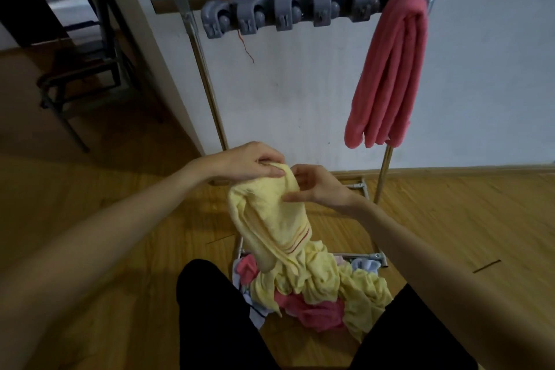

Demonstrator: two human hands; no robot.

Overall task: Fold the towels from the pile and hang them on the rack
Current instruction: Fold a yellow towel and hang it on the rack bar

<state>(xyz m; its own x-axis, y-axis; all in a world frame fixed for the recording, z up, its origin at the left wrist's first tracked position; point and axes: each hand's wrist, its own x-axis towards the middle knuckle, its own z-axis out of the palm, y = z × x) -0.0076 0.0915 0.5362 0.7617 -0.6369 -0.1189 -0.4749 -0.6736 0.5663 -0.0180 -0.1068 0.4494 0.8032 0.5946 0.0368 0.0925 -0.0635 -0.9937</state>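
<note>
A yellow towel (270, 219) hangs crumpled in front of me, its lower part trailing into the pile (312, 306) of pink, yellow and pale blue towels on the floor between my legs. My left hand (249, 164) pinches the towel's top edge. My right hand (318, 186) pinches the same edge just to the right, fingers curled on the cloth. The rack (300, 13), a row of grey clips on a bar with metal posts, stands against the white wall. A folded pink towel (390, 69) hangs from its rightmost clip.
The rack's metal base frame (365, 256) lies on the wooden floor around the pile. A dark chair (87, 69) stands at the left beyond a wall corner. My black-trousered legs (216, 318) flank the pile.
</note>
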